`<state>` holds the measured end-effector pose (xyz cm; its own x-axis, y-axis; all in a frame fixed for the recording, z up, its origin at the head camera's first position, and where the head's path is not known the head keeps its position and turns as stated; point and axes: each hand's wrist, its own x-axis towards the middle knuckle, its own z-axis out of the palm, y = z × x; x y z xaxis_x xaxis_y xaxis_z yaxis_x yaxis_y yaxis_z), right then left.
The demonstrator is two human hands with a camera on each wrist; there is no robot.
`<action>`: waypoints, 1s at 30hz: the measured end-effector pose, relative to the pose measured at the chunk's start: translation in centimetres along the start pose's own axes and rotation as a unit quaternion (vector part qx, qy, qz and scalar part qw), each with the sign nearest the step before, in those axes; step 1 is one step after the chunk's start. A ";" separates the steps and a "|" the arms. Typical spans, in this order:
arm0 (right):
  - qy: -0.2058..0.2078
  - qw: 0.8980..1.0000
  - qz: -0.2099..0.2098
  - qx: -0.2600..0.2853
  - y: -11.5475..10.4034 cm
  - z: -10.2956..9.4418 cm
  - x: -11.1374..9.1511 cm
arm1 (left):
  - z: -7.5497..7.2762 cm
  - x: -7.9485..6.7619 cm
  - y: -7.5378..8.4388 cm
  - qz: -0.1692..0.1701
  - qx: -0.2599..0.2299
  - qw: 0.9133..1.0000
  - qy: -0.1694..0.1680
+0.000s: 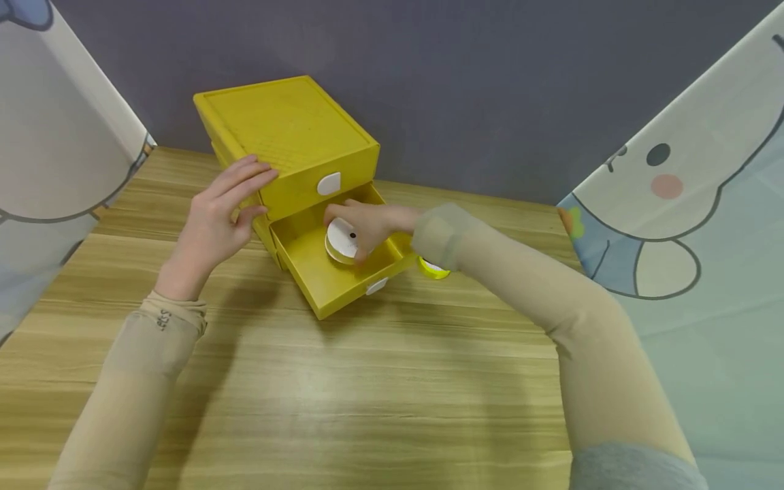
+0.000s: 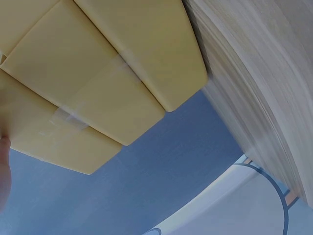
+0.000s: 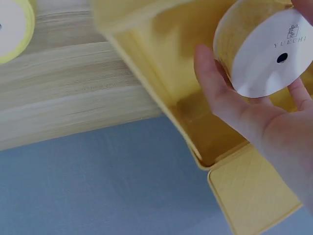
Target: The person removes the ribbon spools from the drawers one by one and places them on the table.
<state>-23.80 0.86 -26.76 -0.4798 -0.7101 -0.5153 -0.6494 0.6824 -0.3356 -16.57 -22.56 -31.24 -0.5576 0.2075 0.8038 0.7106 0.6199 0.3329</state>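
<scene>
A yellow drawer unit (image 1: 288,129) stands on the table, its lower drawer (image 1: 300,262) pulled out. Inside that drawer my right hand (image 1: 376,228) grips a ribbon spool (image 1: 340,239), fingers and thumb around its rim. The right wrist view shows the spool's white printed face (image 3: 274,58) with a dark centre hole and yellow ribbon behind it. My left hand (image 1: 214,218) rests against the unit's left side, its fingers extended over the top edge. In the left wrist view a fingertip (image 2: 4,147) touches the unit's side wall (image 2: 88,73), which bears strips of clear tape.
Another spool with bright yellow ribbon (image 1: 433,273) lies on the wooden table (image 1: 367,395), just right of the drawer and partly behind the right forearm. The upper drawer, with its white handle (image 1: 329,184), is closed. A dark grey wall (image 1: 465,102) rises behind the unit.
</scene>
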 end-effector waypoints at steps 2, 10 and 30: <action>0.008 1.000 -0.008 0.005 0.1 -0.2 -0.8 | 0.1 0.0 -0.1 0.000 -0.002 1.000 0.002; 0.047 0.998 -0.022 0.045 0.1 -2.0 -4.4 | 0.0 -0.1 -0.4 0.003 -0.004 1.000 0.005; 0.175 0.975 -0.019 0.134 5.4 -1.9 -12.0 | -0.2 -0.1 -0.5 0.005 -0.002 1.000 0.010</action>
<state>-22.61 12.75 -20.90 -0.6613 -0.7193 -0.2128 -0.5158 0.6420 -0.5672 -16.78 -23.03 -31.42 -0.5421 0.1979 0.8167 0.7178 0.6145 0.3275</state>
